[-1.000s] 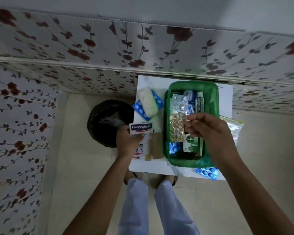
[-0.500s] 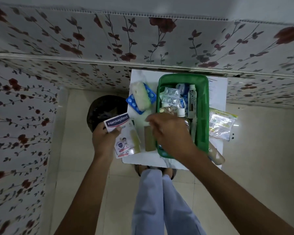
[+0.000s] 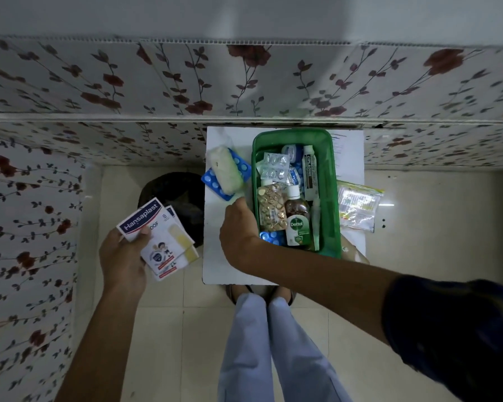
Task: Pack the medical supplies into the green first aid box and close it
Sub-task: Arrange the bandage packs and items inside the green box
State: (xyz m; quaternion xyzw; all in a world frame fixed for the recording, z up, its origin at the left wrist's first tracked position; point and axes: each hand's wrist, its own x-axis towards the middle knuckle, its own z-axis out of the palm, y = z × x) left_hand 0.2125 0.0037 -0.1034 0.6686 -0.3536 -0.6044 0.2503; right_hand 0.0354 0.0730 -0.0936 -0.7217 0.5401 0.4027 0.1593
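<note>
The green first aid box (image 3: 329,169) stands open on a small white table (image 3: 215,268). Inside it lie a Dettol bottle (image 3: 296,224), a packet of gold pills (image 3: 270,211), silver blister strips (image 3: 274,166), a Cipladine tube (image 3: 310,175) and a blue blister pack (image 3: 273,237). My left hand (image 3: 122,258) holds Hansaplast plaster packets (image 3: 160,239) in the air, left of the table. My right hand (image 3: 238,227) rests curled on the table against the box's left wall. What lies under its fingers is hidden.
A white gauze roll (image 3: 227,171) lies on blue blister packs (image 3: 214,184) at the table's back left. A clear zip bag (image 3: 356,207) hangs over the right edge. A black bin (image 3: 172,195) stands on the floor left of the table. Flowered walls close in behind and left.
My right hand left the gold pill packet in the box and moved left onto the table. My left hand lifted the Hansaplast packets off the table and carried them left.
</note>
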